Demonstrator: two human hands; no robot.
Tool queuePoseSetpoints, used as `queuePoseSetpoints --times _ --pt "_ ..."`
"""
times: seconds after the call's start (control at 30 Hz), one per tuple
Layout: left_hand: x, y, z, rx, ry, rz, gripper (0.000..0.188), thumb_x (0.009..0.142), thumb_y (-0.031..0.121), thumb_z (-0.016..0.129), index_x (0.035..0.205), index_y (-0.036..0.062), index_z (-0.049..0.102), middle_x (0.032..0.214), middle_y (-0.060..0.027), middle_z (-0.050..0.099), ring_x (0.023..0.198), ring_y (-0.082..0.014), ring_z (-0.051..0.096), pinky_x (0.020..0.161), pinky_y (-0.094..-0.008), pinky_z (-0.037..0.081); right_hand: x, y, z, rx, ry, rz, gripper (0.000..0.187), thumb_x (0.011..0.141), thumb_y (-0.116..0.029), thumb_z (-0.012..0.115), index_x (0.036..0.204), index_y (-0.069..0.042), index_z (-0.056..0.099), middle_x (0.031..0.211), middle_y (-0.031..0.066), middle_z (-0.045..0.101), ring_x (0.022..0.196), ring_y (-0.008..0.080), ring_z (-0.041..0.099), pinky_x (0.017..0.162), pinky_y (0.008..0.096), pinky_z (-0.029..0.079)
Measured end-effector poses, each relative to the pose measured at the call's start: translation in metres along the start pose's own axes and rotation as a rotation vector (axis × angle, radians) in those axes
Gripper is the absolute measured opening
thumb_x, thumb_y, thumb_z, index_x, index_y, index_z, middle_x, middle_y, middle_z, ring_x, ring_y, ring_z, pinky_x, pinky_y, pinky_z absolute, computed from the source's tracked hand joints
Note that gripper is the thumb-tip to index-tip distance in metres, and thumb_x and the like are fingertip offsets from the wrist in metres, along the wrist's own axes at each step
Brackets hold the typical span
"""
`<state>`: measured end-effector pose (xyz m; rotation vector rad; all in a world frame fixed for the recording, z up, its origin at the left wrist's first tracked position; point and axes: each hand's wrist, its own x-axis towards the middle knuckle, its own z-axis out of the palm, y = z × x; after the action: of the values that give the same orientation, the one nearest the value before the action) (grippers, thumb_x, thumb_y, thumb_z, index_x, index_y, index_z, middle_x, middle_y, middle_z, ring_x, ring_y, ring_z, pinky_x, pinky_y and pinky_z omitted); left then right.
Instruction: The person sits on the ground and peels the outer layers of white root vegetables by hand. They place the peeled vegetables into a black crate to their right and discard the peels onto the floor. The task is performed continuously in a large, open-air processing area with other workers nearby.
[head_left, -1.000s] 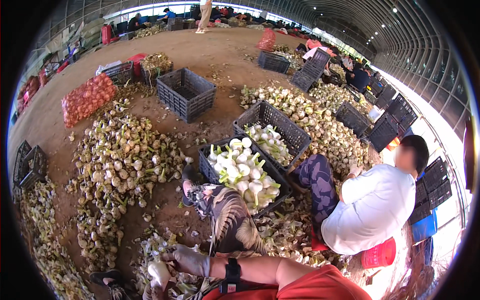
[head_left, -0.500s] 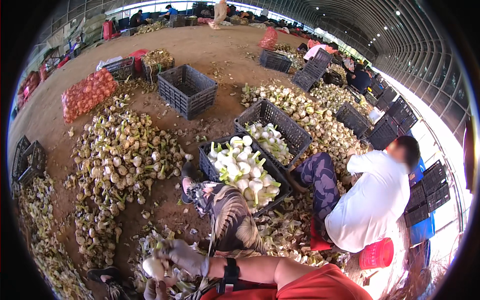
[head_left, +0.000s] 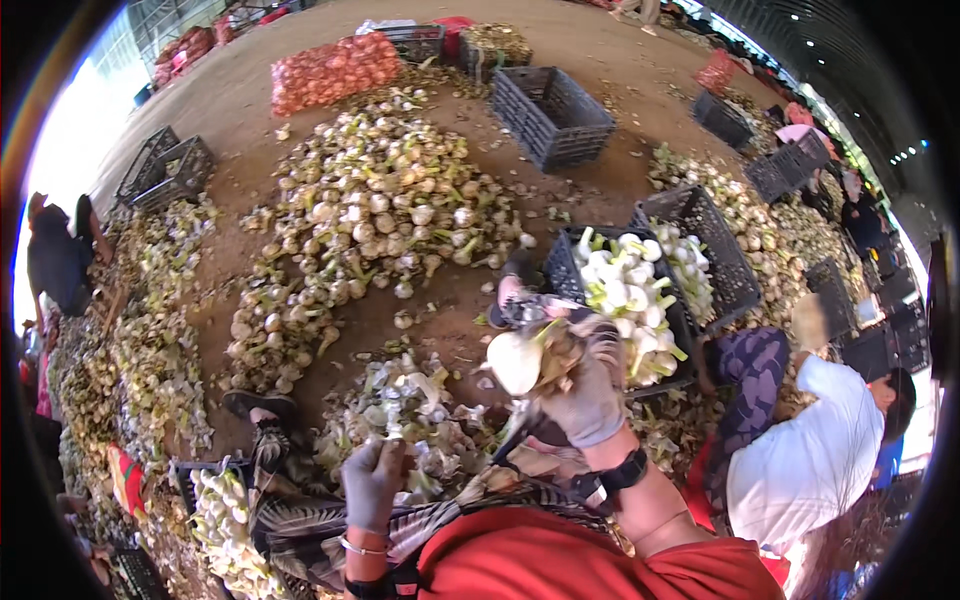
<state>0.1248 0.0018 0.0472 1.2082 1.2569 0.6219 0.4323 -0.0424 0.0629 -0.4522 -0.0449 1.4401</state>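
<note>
The white bulb (head_left: pixel 515 362) is lifted over the person's lap, before the black crate (head_left: pixel 560 270) of trimmed bulbs. It seems firm, light, a little slippery (best taken at the stalk end). The gloved right hand (head_left: pixel 585 395) clamps its stalk; the left hand (head_left: pixel 372 482) closes around scraps.

Red top, grey gloves, patterned trousers

The person wears a red short-sleeved top — its cloth fills the lower edge of the view. Both hands are gloved: the left hand (head_left: pixel 373 483) in a darker grey glove, the right hand (head_left: pixel 590 395) in a paler grey one, worn and grubby. A thin pale bangle (head_left: pixel 360 548) circles the left wrist; a black watch (head_left: pixel 618 474) with a wide strap sits on the right. The legs are covered by loose trousers (head_left: pixel 300 525) printed in black, grey and cream streaks — ending in dark sandals (head_left: pixel 258 403).
</note>
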Motion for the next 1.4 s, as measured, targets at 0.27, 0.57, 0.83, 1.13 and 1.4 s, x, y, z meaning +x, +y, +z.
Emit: queuePoseSetpoints --times 0.27,0.57,0.83,1.13,1.4 --pt "0.016 -0.043 -0.018 0.042 0.014 0.029 0.029 0.095 0.004 0.062 0.123 -0.0036 0.063 0.104 -0.0042 0.069 0.087 -0.0074 0.058 0.075 -0.0242 0.050 -0.062 -0.166 -0.046 -0.944 0.728 -0.809 0.013 0.094 -0.005 0.068 0.107 0.000 0.070 0.073 -0.0004 0.063 0.055 0.0070 0.053 0.049 0.0248 0.041" --pt "0.012 -0.051 -0.028 0.071 -0.047 -0.021 0.029 0.098 0.009 0.062 0.123 -0.0044 0.063 0.111 -0.0069 0.068 0.090 -0.0107 0.062 0.077 -0.0259 0.053 -0.081 -0.168 -0.200 -1.220 1.000 -0.614 0.023 0.092 0.001 0.060 0.110 -0.002 0.073 0.086 0.0046 0.071 0.062 0.0156 0.067 0.052 0.0306 0.057" --pt "0.013 -0.052 -0.039 0.021 0.114 0.086 0.021 0.097 0.009 0.057 0.111 -0.0052 0.066 0.102 -0.0077 0.066 0.080 -0.0135 0.063 0.071 -0.0275 0.054 -0.069 -0.129 -0.026 -0.760 0.507 -0.588 0.022 0.098 -0.005 0.063 0.117 0.006 0.065 0.086 0.0120 0.069 0.065 0.0181 0.066 0.062 0.0316 0.059" --pt "-0.030 0.046 0.052 0.730 0.073 0.639 0.070 0.069 0.002 0.075 0.134 0.0003 0.051 0.131 -0.0148 0.053 0.123 -0.0327 0.054 0.106 -0.0427 0.043 -0.013 0.052 0.014 -2.139 -0.649 -0.294 0.035 0.073 -0.007 0.069 0.107 -0.003 0.071 0.108 0.0170 0.069 0.093 0.0361 0.071 0.083 0.0425 0.057" --pt "-0.016 0.019 0.077 0.740 -0.059 0.695 0.025 0.078 0.006 0.071 0.103 0.0026 0.066 0.092 -0.0167 0.067 0.089 -0.0367 0.068 0.075 -0.0436 0.053 -0.020 0.092 -0.004 -2.081 -0.886 -0.077 0.030 0.066 -0.013 0.072 0.094 -0.002 0.070 0.094 0.0205 0.071 0.090 0.0397 0.069 0.079 0.0463 0.055"
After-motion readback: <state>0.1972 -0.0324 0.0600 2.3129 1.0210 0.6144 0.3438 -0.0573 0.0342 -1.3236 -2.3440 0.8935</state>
